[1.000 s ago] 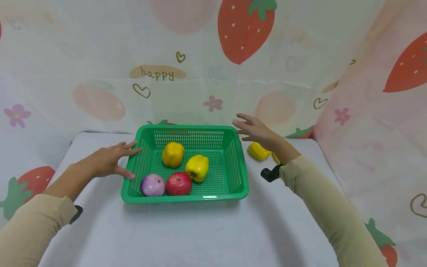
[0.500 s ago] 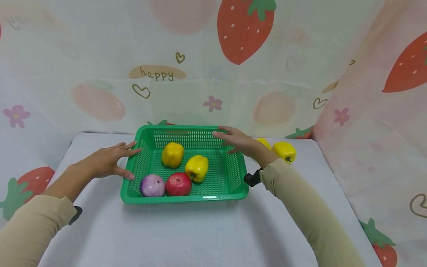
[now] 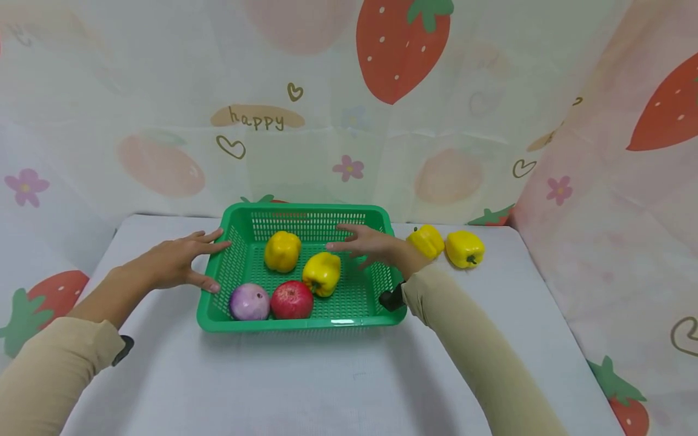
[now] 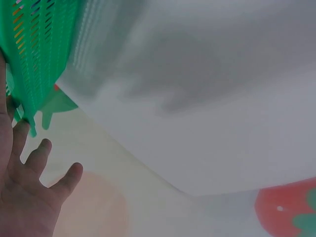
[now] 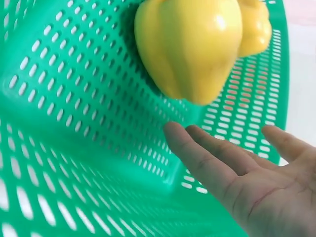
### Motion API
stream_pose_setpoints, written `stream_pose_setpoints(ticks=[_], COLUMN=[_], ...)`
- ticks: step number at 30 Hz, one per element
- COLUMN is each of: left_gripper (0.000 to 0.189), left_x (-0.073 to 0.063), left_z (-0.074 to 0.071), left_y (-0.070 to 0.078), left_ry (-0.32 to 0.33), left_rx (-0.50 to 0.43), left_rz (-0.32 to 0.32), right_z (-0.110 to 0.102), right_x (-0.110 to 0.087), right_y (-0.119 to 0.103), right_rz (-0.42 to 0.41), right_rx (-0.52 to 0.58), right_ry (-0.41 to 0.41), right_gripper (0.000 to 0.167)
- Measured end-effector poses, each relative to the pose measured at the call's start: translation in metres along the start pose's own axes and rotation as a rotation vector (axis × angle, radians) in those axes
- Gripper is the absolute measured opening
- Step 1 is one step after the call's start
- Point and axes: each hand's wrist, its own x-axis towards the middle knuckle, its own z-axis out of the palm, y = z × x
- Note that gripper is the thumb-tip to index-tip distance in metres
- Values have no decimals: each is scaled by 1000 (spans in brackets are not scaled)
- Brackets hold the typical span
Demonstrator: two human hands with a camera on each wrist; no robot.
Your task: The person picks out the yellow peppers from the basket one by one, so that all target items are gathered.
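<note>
A green plastic basket [image 3: 302, 327] stands on the white table. Inside it are a yellow bell pepper [image 3: 322, 274], a deeper yellow bell pepper [image 3: 283, 251], a red pomegranate [image 3: 292, 300] and a round purple eggplant-like vegetable [image 3: 250, 301]. My left hand [image 3: 182, 260] rests on the basket's left rim, fingers spread. Over the basket's right half reaches my right hand [image 3: 371, 245], its fingers extended toward the nearer pepper with nothing in them. In the right wrist view those fingers [image 5: 200, 158] stay apart from the pepper [image 5: 190, 47].
To the right of the basket, two more yellow bell peppers lie on the table [image 3: 349, 381], one pepper [image 3: 427, 242] close behind my right wrist and another pepper [image 3: 465, 249] farther right. A fruit-printed cloth [image 3: 327, 91] hangs behind and at the sides.
My right hand has moved left and down, from beside the basket's right rim to inside its outline, uncovering the two peppers on the table. The left hand stays on the rim.
</note>
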Motion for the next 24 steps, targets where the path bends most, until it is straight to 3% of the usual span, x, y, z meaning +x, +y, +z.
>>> stream_pose_setpoints(ticks=[12, 24], left_gripper=[100, 101], left_x=[-1, 0], left_z=[2, -1], left_y=[-2, -1], left_ry=[-1, -4], left_rx=[-8, -10], left_rz=[-6, -5], right_z=[20, 26], right_x=[17, 29], right_y=[4, 4], right_rz=[9, 51], right_rx=[-65, -103], right_ry=[-83, -72], right_gripper=[86, 83])
